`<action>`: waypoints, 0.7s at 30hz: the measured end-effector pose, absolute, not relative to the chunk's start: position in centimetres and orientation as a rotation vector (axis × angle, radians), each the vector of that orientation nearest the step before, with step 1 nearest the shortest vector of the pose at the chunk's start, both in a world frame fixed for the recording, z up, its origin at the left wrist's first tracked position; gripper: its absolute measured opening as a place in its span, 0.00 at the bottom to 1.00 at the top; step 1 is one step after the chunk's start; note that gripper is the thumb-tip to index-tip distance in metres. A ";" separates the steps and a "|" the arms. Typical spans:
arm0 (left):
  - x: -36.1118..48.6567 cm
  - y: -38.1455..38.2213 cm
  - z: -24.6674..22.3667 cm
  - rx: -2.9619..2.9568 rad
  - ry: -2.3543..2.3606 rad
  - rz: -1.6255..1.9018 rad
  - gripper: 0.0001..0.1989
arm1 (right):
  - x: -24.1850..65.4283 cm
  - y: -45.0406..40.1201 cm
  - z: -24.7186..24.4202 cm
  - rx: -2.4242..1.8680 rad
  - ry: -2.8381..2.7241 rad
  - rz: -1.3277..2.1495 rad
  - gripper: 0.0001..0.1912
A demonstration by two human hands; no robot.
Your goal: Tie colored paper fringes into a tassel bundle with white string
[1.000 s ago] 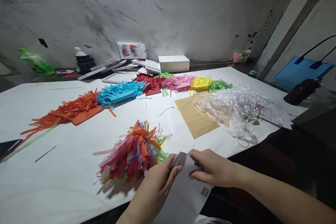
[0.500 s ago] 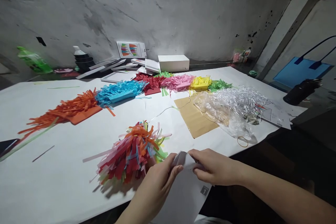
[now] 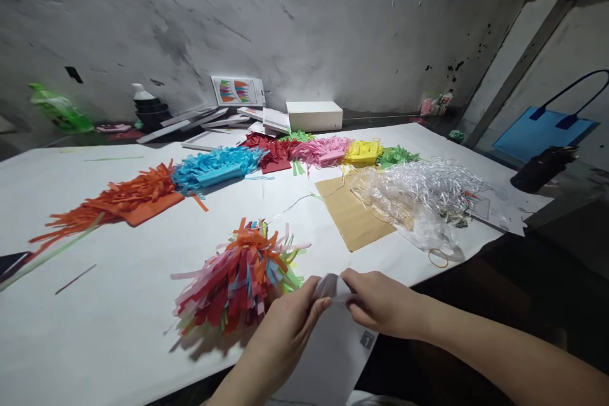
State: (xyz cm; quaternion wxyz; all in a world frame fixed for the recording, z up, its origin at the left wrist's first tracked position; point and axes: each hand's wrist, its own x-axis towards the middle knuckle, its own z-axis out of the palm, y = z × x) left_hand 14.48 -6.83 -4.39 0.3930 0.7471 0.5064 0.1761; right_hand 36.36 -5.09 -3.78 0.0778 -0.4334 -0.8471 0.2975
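Observation:
In the head view, my left hand [image 3: 297, 311] pinches the left side of a folded white card [image 3: 323, 355] near its top edge. Opposite it, my right hand [image 3: 380, 301] grips the right side of that same edge, thumb below and fingers above. Between the hands the top is bent and opens into a small grey hollow. A dark square with a "1" is printed low on the card's right side. Just left of my hands lies a bunch of multicoloured paper tassels [image 3: 242, 279], fanned out on the white-covered table [image 3: 118, 342].
Orange [image 3: 143, 193], blue [image 3: 216, 168], red, pink, yellow and green fringed paper bundles line the back. Brown paper [image 3: 352, 216], clear plastic and silver tinsel [image 3: 428, 184] lie right. A white box [image 3: 314, 115] and flat packages [image 3: 238, 90] stand by the wall. The table edge runs beside my right arm.
The card's top has bent open a little more between my fingers, and its lower part looks darker. A pale strip at the tassel bunch's left reaches out less far. Both hands have barely moved.

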 end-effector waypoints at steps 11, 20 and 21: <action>14.7 -6.7 -4.1 1.889 1.241 0.481 0.16 | 36.8 -5.1 -3.8 -1.289 -2.523 0.918 0.08; 14.8 -6.8 -4.6 1.914 1.252 0.481 0.17 | 36.8 -5.0 -4.0 -1.251 -2.442 0.981 0.12; 14.7 -6.8 -4.7 1.914 1.240 0.485 0.17 | 36.9 -4.9 -4.0 -1.233 -2.436 1.003 0.12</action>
